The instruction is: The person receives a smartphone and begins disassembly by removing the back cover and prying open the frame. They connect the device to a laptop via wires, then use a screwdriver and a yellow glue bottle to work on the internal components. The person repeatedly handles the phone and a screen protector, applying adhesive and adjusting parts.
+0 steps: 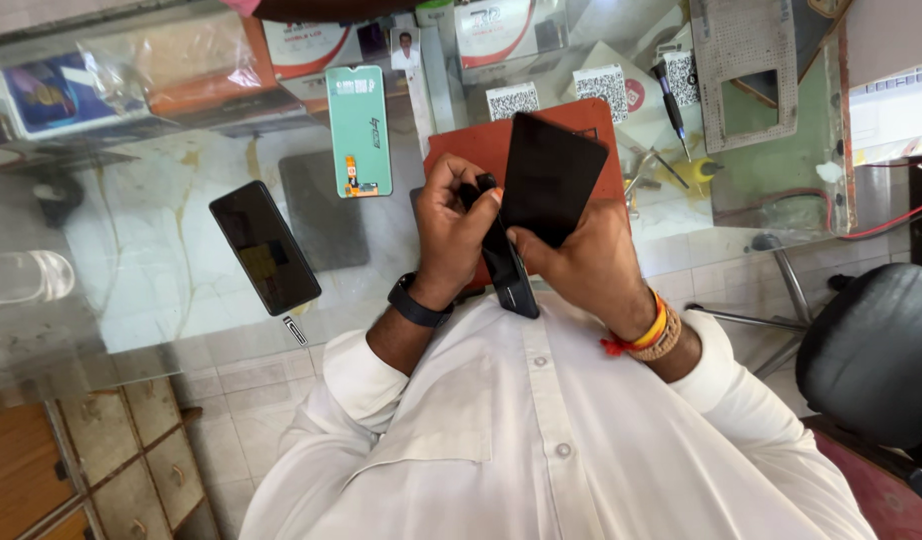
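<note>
The left hand [451, 230] and the right hand [581, 262] both grip one thin black phone body [503, 262] close to the white shirt. The right hand also holds one flat black screen panel [553, 176]. One other black phone [265, 246] and one green-backed screen [360, 130] lie on the glass counter [171, 230].

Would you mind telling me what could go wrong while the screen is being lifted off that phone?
The screen is tilted up from the phone body, gripped only by both hands; it might crack or slip. They hold it off the glass counter edge, so a drop could reach the floor. The spare phone lies near that edge.
</note>
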